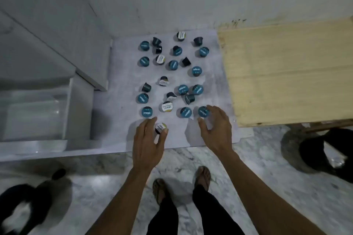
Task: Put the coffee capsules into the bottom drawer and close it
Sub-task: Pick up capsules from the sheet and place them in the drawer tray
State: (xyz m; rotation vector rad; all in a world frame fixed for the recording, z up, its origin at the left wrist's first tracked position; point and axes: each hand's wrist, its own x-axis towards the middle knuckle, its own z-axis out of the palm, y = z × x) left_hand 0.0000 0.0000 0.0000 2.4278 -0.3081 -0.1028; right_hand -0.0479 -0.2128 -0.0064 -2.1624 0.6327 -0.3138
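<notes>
Pale mat, teal-lidded capsules, left hand pinching white-lidded capsule, right hand spread, empty.

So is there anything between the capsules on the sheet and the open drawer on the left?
Nothing visible blocks the way. The drawer stands pulled out, its top open, with bare sheet between it and the capsules. The left hand already grips a white-lidded capsule; the right hand is by a teal one.
</notes>
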